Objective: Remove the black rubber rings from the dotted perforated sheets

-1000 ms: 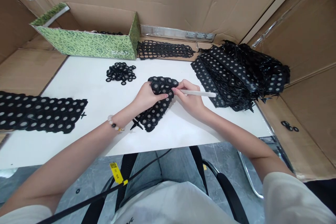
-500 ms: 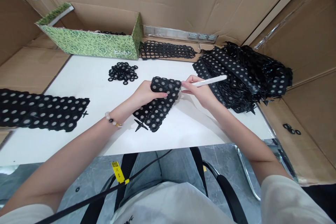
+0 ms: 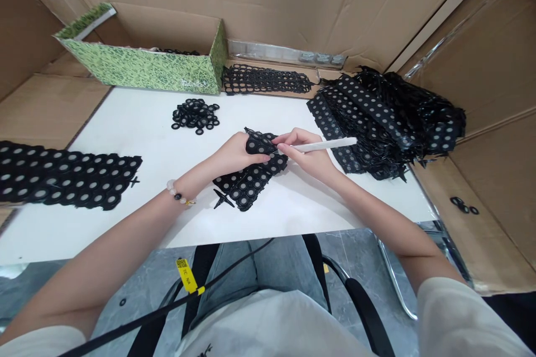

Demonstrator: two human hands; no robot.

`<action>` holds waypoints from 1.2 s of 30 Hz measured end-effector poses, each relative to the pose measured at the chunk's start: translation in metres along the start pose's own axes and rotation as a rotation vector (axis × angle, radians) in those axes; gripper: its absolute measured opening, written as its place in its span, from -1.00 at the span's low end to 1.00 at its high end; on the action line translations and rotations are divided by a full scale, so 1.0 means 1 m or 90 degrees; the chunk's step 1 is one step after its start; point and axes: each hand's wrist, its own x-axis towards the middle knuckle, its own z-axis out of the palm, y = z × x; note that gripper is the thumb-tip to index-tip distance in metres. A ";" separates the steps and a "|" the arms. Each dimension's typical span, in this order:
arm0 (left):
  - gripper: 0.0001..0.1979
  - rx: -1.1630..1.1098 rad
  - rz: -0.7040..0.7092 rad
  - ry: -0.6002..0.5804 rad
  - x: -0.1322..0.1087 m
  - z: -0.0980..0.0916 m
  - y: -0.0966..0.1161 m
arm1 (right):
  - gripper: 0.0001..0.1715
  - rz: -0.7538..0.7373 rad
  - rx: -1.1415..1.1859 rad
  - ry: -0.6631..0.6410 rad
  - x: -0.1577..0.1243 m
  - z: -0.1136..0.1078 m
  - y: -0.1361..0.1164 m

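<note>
Because I am watching from afar through the head camera alone, I read the risk in how closely the two hands work: the person's left hand (image 3: 239, 154) lies curled over a perforated black rubber sheet (image 3: 251, 185), though I can't tell whether it grips or only presses, while the right hand (image 3: 304, 155) pinches a slim white rod (image 3: 324, 145), its tip down at the sheet. The hands are apart but almost touching, so a slip of that tip could jab the left fingers (image 3: 262, 158) or tear the thin webbing between the rings. If the sheet shifts, it could also drag on the small black cross-shaped scrap (image 3: 221, 198) at its near end, though I can't tell whether that is attached. The rod's far end reaches over the heaped black sheets (image 3: 377, 125), where it could snag. The held sheet sits on the white table (image 3: 138, 128), in front of and to the right of the green patterned box (image 3: 142, 70). It looks bunched under the left hand, its rows of grey-centred rings lying unevenly, with some of its edge hidden by the fingers.
</note>
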 end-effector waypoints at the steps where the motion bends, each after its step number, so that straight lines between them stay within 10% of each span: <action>1: -0.56 0.007 -0.004 0.002 0.000 0.000 0.000 | -0.65 -0.001 -0.004 0.004 0.000 0.000 0.000; 28: -0.70 0.063 0.007 0.044 0.000 0.013 -0.003 | -0.74 -0.108 -0.185 0.015 0.000 0.004 0.016; 36: -0.60 -0.178 -0.057 0.077 0.004 0.004 -0.010 | -0.67 -0.058 -0.109 0.038 0.001 -0.005 0.010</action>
